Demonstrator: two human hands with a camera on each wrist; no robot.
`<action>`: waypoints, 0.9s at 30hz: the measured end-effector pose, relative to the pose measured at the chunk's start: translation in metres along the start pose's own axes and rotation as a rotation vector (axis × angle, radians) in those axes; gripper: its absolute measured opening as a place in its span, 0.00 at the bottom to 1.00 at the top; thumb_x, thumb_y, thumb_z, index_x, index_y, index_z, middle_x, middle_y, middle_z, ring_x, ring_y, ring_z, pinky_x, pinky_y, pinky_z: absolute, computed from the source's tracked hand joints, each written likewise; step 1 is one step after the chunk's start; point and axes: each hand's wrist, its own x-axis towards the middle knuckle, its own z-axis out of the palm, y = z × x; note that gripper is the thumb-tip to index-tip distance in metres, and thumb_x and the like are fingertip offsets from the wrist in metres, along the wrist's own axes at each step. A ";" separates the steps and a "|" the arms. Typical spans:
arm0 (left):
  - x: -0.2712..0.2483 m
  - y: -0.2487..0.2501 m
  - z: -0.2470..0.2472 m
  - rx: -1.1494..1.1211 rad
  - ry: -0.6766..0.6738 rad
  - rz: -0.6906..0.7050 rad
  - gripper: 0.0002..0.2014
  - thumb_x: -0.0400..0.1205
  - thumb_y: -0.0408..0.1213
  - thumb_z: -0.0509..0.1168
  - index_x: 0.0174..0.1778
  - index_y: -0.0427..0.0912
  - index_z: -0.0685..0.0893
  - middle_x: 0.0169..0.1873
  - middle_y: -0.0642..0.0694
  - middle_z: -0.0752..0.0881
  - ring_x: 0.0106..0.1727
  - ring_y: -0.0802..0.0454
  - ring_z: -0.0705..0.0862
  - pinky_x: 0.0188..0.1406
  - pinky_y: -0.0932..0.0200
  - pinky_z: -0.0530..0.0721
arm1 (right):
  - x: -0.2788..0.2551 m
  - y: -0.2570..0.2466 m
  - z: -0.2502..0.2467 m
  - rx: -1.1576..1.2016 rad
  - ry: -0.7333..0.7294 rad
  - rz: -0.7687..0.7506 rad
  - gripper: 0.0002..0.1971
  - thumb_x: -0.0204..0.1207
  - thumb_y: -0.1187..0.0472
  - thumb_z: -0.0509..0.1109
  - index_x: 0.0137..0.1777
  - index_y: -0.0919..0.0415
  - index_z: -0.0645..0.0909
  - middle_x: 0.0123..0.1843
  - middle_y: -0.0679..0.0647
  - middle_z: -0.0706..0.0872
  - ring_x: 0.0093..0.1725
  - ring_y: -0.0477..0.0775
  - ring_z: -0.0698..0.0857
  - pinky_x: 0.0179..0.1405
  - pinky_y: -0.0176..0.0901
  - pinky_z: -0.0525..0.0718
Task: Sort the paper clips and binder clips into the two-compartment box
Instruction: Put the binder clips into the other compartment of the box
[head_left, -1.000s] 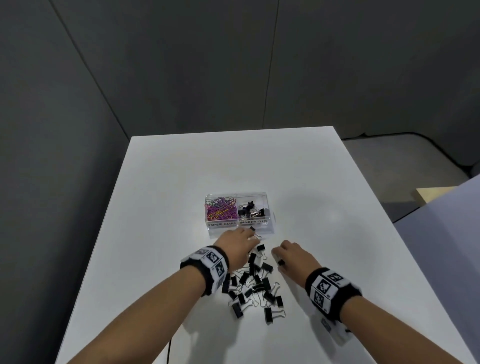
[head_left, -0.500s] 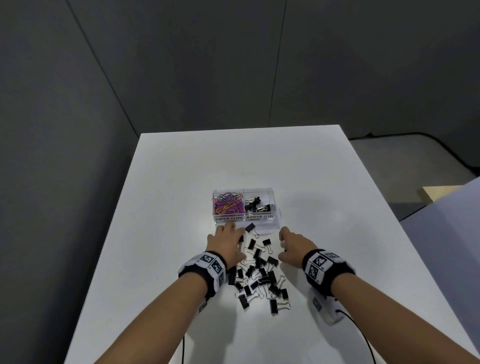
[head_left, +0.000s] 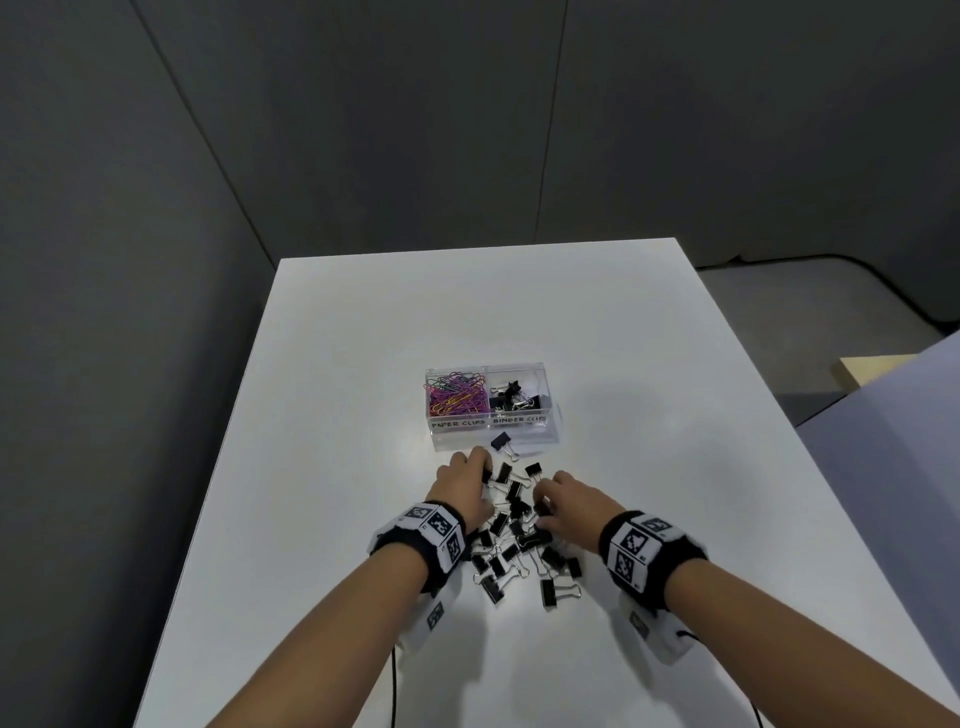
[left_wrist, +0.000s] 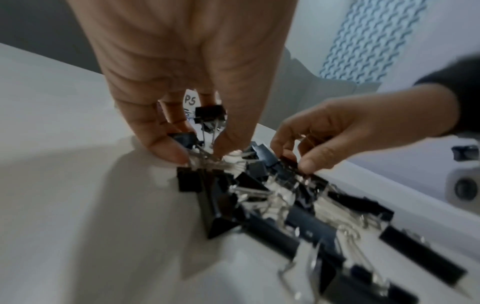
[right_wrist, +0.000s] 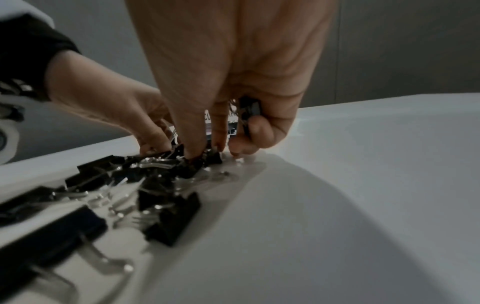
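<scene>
A clear two-compartment box (head_left: 551, 415) stands mid-table, with coloured paper clips (head_left: 455, 397) in its left half and black binder clips (head_left: 515, 399) in its right half. A pile of black binder clips (head_left: 519, 543) lies on the table in front of it, and one binder clip (head_left: 501, 443) sits apart by the box front. My left hand (head_left: 465, 480) (left_wrist: 200, 152) pinches a binder clip (left_wrist: 185, 139) at the pile's far left. My right hand (head_left: 563, 499) (right_wrist: 205, 153) digs its fingertips into the pile, with a binder clip (right_wrist: 249, 109) tucked in its curled outer fingers.
The white table (head_left: 649, 364) ends at dark grey walls behind and to the left. A pale panel (head_left: 893, 467) and a wooden edge (head_left: 867, 366) stand off the right side. Thin cables (head_left: 395, 686) trail from both wrist units toward me.
My right hand has moved forward and inward onto the far end of the pile. My left hand has stayed at the pile's far left edge, shifting only slightly.
</scene>
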 end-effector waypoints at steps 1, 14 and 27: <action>-0.001 0.000 -0.001 0.007 0.003 0.005 0.15 0.77 0.29 0.62 0.59 0.40 0.72 0.58 0.39 0.75 0.59 0.39 0.75 0.52 0.54 0.75 | 0.001 -0.001 0.001 0.034 0.010 0.013 0.15 0.79 0.56 0.66 0.62 0.60 0.73 0.62 0.58 0.75 0.54 0.60 0.82 0.56 0.50 0.81; -0.010 -0.026 -0.020 -0.114 -0.002 0.043 0.18 0.79 0.25 0.62 0.65 0.41 0.78 0.59 0.44 0.74 0.55 0.52 0.76 0.57 0.67 0.74 | -0.002 -0.004 -0.001 0.168 0.108 0.070 0.05 0.81 0.68 0.56 0.49 0.60 0.72 0.50 0.57 0.79 0.46 0.58 0.79 0.46 0.45 0.76; -0.019 -0.034 -0.021 0.474 -0.130 0.236 0.24 0.83 0.30 0.57 0.75 0.50 0.68 0.72 0.44 0.68 0.70 0.43 0.70 0.62 0.49 0.77 | -0.020 -0.004 0.002 0.019 0.001 0.025 0.16 0.84 0.58 0.58 0.70 0.57 0.68 0.67 0.58 0.75 0.56 0.61 0.84 0.57 0.50 0.81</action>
